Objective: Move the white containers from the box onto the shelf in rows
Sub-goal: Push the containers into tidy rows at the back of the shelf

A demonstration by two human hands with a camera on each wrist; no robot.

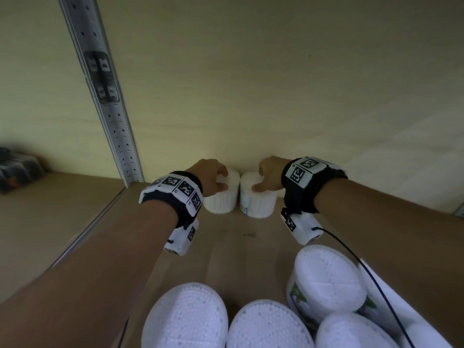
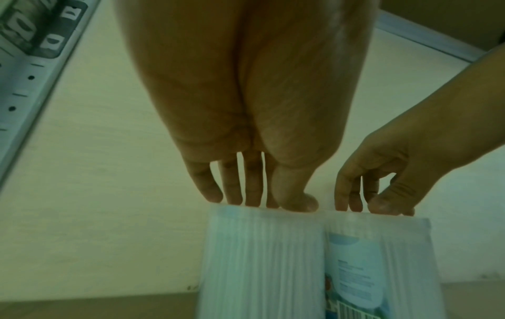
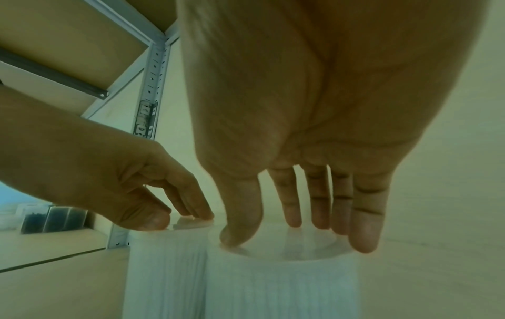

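Observation:
Two white ribbed containers stand side by side at the back of the brown shelf board (image 1: 226, 242), against the pale back panel. My left hand (image 1: 223, 179) holds the left container (image 1: 221, 202) from above, thumb at the front of its lid and fingers at the back. In the same way my right hand (image 1: 259, 179) holds the right container (image 1: 258, 207), which carries a blue label. The left wrist view shows both hands (image 2: 270, 204) (image 2: 369, 207) on the lids. Several more white containers (image 1: 329, 280) lie close below the head camera.
A perforated metal upright (image 1: 110, 116) rises at the left of the bay. Beyond it, dark packaged items (image 1: 17, 169) sit on the neighbouring shelf. Bare board stretches between the two placed containers and the near ones. A black cable (image 1: 364, 262) trails from my right wrist.

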